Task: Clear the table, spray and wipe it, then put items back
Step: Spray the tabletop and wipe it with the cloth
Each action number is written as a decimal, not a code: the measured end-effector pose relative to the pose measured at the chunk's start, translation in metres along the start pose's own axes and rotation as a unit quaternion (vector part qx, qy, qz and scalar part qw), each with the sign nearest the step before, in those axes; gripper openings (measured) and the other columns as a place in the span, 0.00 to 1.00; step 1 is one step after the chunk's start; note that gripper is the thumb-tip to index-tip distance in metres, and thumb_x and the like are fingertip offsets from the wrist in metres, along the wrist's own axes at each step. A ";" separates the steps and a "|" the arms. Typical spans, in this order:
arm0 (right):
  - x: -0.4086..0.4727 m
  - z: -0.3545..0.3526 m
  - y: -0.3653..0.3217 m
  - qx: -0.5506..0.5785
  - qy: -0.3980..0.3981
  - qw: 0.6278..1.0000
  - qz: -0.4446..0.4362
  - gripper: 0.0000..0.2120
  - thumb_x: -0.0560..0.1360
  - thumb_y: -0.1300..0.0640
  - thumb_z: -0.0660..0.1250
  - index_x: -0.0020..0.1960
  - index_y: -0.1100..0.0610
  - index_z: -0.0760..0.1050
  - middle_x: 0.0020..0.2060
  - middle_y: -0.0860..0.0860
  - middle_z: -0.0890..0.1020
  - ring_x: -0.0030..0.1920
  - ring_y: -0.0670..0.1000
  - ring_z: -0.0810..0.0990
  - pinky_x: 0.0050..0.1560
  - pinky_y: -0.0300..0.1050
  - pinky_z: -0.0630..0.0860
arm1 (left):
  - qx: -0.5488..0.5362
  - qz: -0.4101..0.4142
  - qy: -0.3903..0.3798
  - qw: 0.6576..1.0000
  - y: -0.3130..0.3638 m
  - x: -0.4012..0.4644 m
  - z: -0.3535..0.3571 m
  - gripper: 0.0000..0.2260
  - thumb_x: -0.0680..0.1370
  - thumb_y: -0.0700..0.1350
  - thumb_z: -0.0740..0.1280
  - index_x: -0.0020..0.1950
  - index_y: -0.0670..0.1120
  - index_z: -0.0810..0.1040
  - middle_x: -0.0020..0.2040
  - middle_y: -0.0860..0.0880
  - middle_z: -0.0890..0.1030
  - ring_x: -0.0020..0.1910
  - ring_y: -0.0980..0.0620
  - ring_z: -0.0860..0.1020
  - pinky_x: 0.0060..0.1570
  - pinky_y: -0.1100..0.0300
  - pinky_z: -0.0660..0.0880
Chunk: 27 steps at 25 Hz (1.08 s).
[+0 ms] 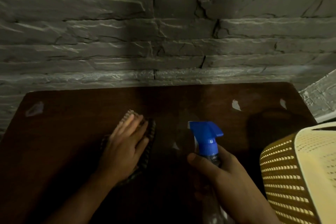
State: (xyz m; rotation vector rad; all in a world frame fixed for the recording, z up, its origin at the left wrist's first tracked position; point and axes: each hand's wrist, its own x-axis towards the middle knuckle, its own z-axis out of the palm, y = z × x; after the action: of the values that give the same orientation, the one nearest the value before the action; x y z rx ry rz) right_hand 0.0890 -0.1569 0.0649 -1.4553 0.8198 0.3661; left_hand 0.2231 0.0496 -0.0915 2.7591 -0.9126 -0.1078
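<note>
Head view: table of dark wood fills the lower frame, pushed against a grey stone-faced wall; a few pale chipped patches show on its top.
Left hand: fingers straight and flat, pressing a dark striped cloth onto the table, left of centre — a flat, uncurled grip; the fingertips look blurred.
Right hand: grip closed round the neck of a clear spray bottle with a blue trigger head, nozzle pointing left; no finger seems to sit on the trigger.
Basket: cream perforated plastic, at the right edge beside the table; I cannot see what it holds.
Step in hand: wiping, judging by the bare top and the pressed cloth — clearing looks done, spraying likely done or alternating.
Task's things: cloth on the table under the left hand, bottle held above the near centre.
Next move: probably calls for sweeping the cloth across the unwiped right side and far edge, keeping the bottle clear of the cloth's path.
</note>
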 end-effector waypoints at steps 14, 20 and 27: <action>-0.009 0.002 0.008 -0.013 0.002 1.000 -0.015 0.12 0.69 0.53 0.71 0.51 0.53 0.76 0.35 0.55 0.80 0.32 0.53 0.79 0.38 0.52 0.80 | 0.010 -0.002 0.005 1.000 -0.030 0.019 -0.006 0.26 0.81 0.58 0.49 0.75 0.49 0.66 0.77 0.48 0.63 0.77 0.49 0.54 0.74 0.46 0.55; -0.020 0.012 0.012 0.013 -0.021 1.000 -0.011 0.11 0.71 0.55 0.70 0.52 0.56 0.75 0.35 0.56 0.80 0.32 0.54 0.79 0.34 0.47 0.79 | 0.043 0.114 -0.079 0.989 0.039 -0.009 0.002 0.24 0.81 0.59 0.47 0.77 0.55 0.57 0.79 0.53 0.54 0.78 0.51 0.46 0.75 0.53 0.43; -0.031 0.009 0.029 -0.006 -0.013 1.000 -0.010 0.12 0.71 0.54 0.70 0.53 0.53 0.75 0.36 0.56 0.80 0.31 0.52 0.79 0.33 0.45 0.80 | 0.017 0.116 -0.019 0.993 -0.042 -0.008 -0.006 0.25 0.80 0.59 0.52 0.74 0.50 0.67 0.76 0.46 0.65 0.77 0.45 0.56 0.74 0.45 0.57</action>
State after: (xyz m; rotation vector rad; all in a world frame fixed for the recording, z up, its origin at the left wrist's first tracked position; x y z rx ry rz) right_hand 0.0506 -0.1364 0.0638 -1.4664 0.7823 0.3750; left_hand 0.2414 0.0881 -0.0961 2.6660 -1.2463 -0.1049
